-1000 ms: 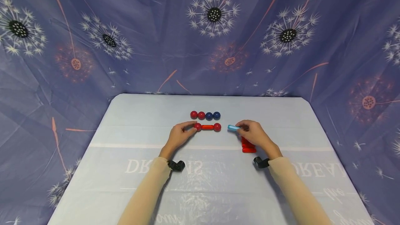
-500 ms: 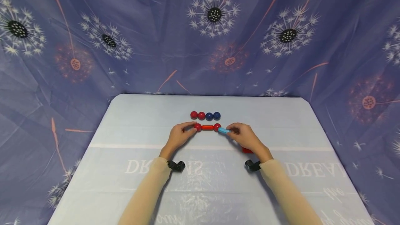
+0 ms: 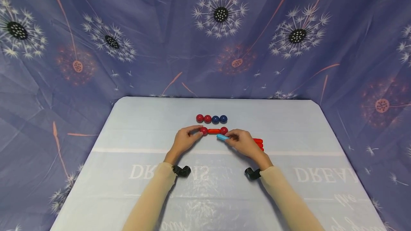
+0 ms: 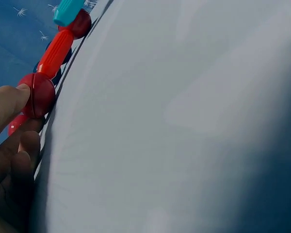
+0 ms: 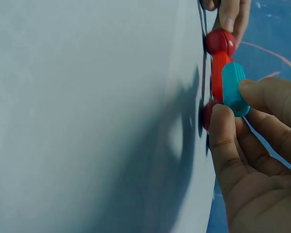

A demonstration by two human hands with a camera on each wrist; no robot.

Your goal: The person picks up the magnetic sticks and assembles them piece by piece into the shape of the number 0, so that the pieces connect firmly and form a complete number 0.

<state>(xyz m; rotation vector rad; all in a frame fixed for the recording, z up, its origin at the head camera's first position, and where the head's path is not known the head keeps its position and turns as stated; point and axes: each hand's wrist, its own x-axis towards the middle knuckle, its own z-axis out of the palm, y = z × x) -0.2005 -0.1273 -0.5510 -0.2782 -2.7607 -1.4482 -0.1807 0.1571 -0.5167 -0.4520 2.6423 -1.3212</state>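
In the head view, a red rod (image 3: 213, 131) joins two red balls, lying sideways on the table. My left hand (image 3: 185, 139) holds the left red ball (image 4: 41, 94) between thumb and fingers. Pinched in my right hand (image 3: 243, 142) is a light-blue ribbed rod (image 5: 234, 87), its free end pointing left, just in front of the red rod. The right red ball (image 3: 224, 130) is beside the right fingertips; the right wrist view shows it partly covered by a finger. Whether that hand touches this ball I cannot tell.
Behind the joined pieces is a row of two red balls (image 3: 203, 118) and two dark blue balls (image 3: 219, 119). Several red rods (image 3: 258, 141) lie to the right, partly hidden by the right hand. The white-covered table (image 3: 144, 124) ends at a purple curtain (image 3: 167, 45).
My right hand has carried the light-blue rod leftward, past the right red ball, to in front of the red rod. My left hand has stayed on the left ball.
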